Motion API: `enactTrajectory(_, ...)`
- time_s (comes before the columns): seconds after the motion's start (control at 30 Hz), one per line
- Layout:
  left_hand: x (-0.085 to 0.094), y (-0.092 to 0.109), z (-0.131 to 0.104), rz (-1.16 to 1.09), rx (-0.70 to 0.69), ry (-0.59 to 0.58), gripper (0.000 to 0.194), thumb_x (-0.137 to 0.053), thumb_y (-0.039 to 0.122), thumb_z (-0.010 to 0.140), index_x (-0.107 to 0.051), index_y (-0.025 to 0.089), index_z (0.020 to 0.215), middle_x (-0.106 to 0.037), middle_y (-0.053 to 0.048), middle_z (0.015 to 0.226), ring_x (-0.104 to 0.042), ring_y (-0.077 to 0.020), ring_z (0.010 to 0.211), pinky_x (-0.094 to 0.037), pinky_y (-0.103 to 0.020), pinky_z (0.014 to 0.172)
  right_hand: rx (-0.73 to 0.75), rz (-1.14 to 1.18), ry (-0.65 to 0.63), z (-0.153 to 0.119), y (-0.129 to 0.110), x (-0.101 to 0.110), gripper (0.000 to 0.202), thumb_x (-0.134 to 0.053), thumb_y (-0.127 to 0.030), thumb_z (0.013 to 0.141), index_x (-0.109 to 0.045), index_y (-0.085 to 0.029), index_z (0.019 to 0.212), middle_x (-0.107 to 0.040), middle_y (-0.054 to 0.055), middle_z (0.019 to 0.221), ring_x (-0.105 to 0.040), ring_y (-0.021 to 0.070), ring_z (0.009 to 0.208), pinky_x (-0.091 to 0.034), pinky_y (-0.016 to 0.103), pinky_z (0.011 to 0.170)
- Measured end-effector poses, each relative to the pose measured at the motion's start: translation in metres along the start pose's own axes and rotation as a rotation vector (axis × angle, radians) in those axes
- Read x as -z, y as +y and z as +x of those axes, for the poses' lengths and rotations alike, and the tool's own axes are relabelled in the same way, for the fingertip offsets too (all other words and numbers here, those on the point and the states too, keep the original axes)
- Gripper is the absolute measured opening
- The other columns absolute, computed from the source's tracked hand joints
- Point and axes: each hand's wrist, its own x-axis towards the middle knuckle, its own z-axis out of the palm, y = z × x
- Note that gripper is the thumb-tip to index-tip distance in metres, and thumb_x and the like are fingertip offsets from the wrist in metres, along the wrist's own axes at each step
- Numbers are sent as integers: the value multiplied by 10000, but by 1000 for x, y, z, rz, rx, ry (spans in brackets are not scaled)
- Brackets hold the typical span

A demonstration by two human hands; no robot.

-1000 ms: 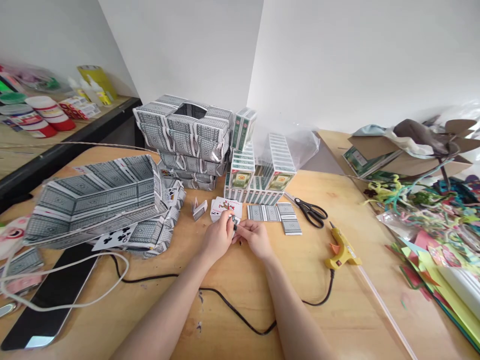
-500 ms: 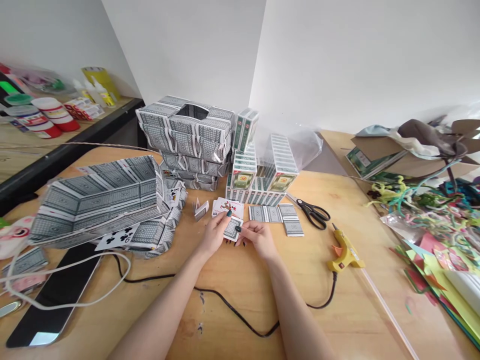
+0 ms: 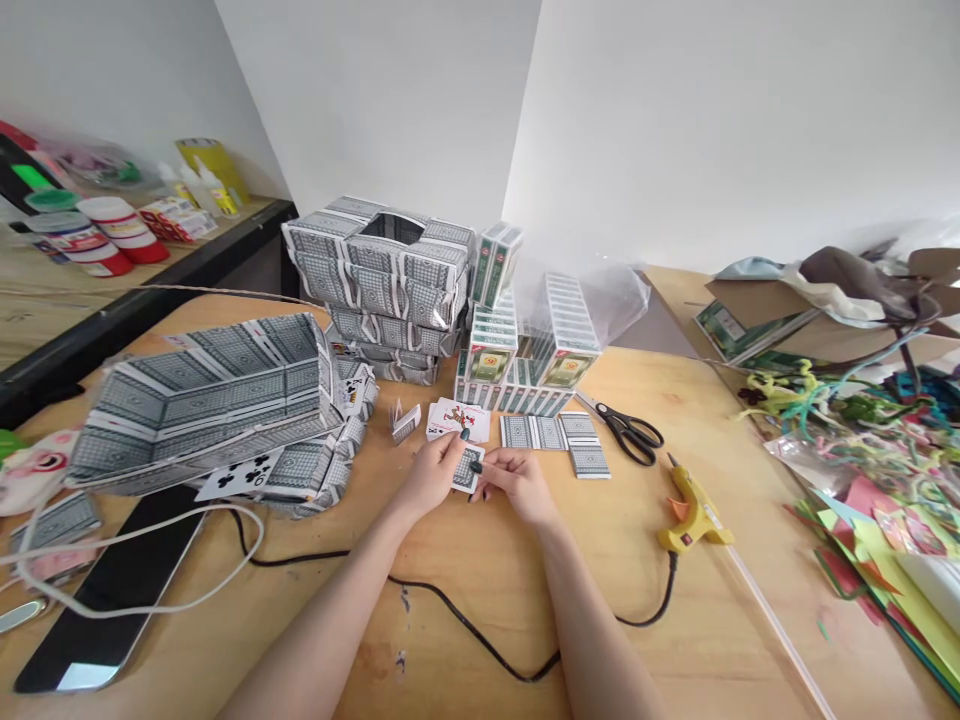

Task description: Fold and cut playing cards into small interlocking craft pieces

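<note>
A playing card [image 3: 466, 468], patterned back up, is pinched between my two hands above the table. My left hand [image 3: 435, 474] grips its left side with the thumb on top. On the right edge, my right hand [image 3: 517, 482] holds it between thumb and fingers. Just beyond lie loose cards with a joker [image 3: 459, 416] face up. A small folded card piece [image 3: 405, 421] stands to their left. Joined cards [image 3: 551, 434] lie back up in an angled strip to the right.
Card-covered boxes [image 3: 382, 270] and green card packs [image 3: 491, 360] stand behind. At right are black scissors [image 3: 634, 435] and a yellow glue gun [image 3: 694, 515]. A card-made tray [image 3: 210, 400] and a phone [image 3: 112, 590] lie left. A black cord [image 3: 457, 620] crosses under my forearms.
The held card has come slightly nearer to me and turned, standing more upright in view. Both hands still grip it. The whole view has shifted a little.
</note>
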Motion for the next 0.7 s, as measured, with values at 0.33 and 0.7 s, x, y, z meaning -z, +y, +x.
enactTrajectory(0.33,-5,-4,-1,302,-73,80,297,-289,319,835,-366,182,583,-450,11,536,-414,-116,520,-301,-232,510,-24,-34,-15,0,0,-1,305,-633,-456,662,-612,-152,647,-635,17,503,-592,146,463,-423,239,464)
enactTrajectory(0.7,-8,-7,-2,725,-101,88,334,-254,272,872,-505,171,677,-566,-53,582,-530,-163,548,-293,-258,509,-114,-64,-14,2,4,-1,328,-627,-463,652,-546,-150,591,-624,21,494,-600,145,431,-453,225,425)
